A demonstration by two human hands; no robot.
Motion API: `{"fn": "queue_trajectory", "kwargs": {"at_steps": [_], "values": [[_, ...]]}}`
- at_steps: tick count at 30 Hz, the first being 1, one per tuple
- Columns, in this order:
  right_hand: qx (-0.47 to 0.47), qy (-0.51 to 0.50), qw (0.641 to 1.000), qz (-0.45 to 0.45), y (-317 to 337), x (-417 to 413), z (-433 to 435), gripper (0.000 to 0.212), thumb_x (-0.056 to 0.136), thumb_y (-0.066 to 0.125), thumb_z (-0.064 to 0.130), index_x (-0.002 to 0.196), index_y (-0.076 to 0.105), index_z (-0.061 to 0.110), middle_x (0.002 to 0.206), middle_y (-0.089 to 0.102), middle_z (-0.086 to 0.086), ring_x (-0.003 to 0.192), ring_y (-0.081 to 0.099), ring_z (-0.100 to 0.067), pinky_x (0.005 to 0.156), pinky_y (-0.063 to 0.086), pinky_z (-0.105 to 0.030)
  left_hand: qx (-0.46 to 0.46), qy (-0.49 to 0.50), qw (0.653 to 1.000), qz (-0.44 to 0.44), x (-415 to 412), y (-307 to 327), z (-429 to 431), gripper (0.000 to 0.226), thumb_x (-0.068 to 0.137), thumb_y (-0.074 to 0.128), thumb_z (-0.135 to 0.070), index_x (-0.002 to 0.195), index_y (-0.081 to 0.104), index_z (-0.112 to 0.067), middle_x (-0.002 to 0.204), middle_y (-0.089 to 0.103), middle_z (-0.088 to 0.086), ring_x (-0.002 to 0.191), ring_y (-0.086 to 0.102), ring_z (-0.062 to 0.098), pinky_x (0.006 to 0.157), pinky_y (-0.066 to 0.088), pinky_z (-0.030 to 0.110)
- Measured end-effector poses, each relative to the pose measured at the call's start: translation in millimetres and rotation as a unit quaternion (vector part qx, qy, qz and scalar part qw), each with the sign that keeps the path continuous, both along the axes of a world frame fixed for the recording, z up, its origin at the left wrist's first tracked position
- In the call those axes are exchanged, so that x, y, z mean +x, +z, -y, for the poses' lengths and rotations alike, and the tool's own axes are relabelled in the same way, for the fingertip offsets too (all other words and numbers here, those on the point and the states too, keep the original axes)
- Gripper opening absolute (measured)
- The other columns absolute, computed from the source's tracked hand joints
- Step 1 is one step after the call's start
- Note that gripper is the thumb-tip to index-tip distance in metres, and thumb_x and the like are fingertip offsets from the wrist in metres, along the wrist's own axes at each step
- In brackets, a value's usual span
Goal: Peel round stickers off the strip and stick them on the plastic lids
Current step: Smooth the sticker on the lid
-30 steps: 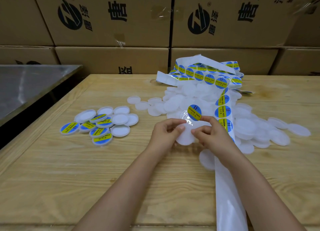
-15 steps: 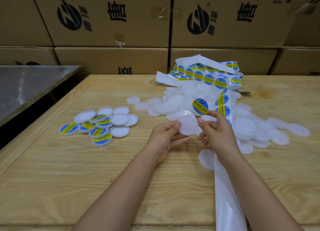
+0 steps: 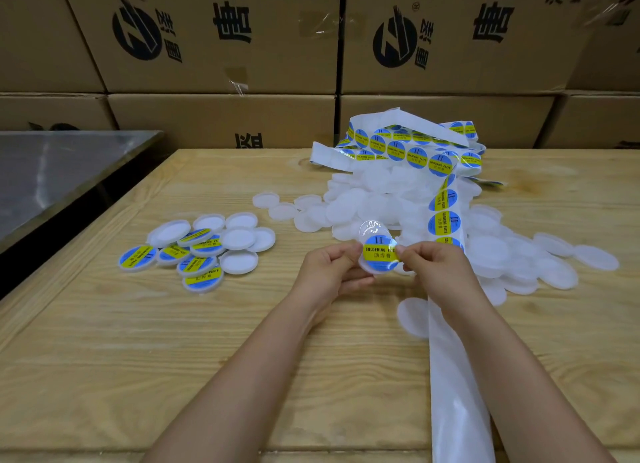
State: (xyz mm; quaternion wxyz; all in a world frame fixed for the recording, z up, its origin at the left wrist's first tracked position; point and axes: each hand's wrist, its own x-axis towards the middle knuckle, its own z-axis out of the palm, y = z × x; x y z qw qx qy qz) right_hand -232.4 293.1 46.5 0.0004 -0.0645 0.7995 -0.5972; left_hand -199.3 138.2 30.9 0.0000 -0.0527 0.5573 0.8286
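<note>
Lid (image 3: 371,228) was held in the curled left grip (image 3: 332,272) | sticker (image 3: 380,254) was pinched at its edge by the right grip (image 3: 436,265), laid against lid.

Packing storeroom, stacked printed cartons (image 3: 221,36), wooden worktable (image 3: 104,358)

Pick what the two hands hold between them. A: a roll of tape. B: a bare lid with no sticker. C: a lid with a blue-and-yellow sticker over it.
C: the left hand holds a white lid; the right hand pinches the blue-and-yellow sticker over its face.
</note>
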Motion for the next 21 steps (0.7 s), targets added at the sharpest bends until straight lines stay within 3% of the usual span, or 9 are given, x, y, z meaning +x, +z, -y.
{"fn": "queue_trajectory", "kwargs": {"at_steps": [9,13,18,21], "values": [[0.020,-0.002,1.000,0.006,1.3,2.2,0.4,0.027,0.087,0.064,0.025,0.065,0.065,0.010,0.068,0.047,-0.011,0.059,0.036,-0.016,0.057,0.030,-0.027,-0.007,0.003,1.000,0.005,1.0,1.1,-1.6,0.019,0.093,0.055,-0.017,0.095,0.067,-0.003,0.082,0.074,0.008,0.076,0.072,0.018,0.060,0.055,0.021],[0.025,0.000,1.000,0.005,0.7,2.1,0.6,0.026,0.087,0.064,0.024,0.068,0.066,0.007,0.067,0.046,-0.011,0.060,0.037,-0.016,0.058,0.032,-0.026,-0.009,0.009,1.000,0.009,0.9,1.0,-1.6,0.017,0.092,0.057,-0.015,0.095,0.067,-0.002,0.082,0.074,0.009,0.076,0.072,0.019,0.061,0.056,0.022],[0.061,-0.007,0.998,-0.019,-2.3,-0.2,0.3,0.026,0.087,0.065,0.024,0.064,0.064,0.012,0.055,0.043,0.002,0.048,0.034,-0.007,0.046,0.029,-0.017,-0.022,0.010,1.000,0.007,1.1,1.4,-2.4,0.016,0.092,0.058,-0.014,0.089,0.068,-0.003,0.079,0.073,0.011,0.074,0.072,0.020,0.061,0.056,0.022],[0.067,-0.014,0.997,-0.036,-3.3,-0.1,2.0,0.025,0.087,0.064,0.024,0.063,0.063,0.018,0.053,0.048,0.008,0.049,0.039,-0.003,0.049,0.032,-0.016,-0.028,0.022,0.999,0.003,1.4,1.9,-3.0,0.016,0.092,0.058,-0.013,0.086,0.067,-0.002,0.077,0.073,0.011,0.071,0.072,0.020,0.061,0.057,0.023]]}}
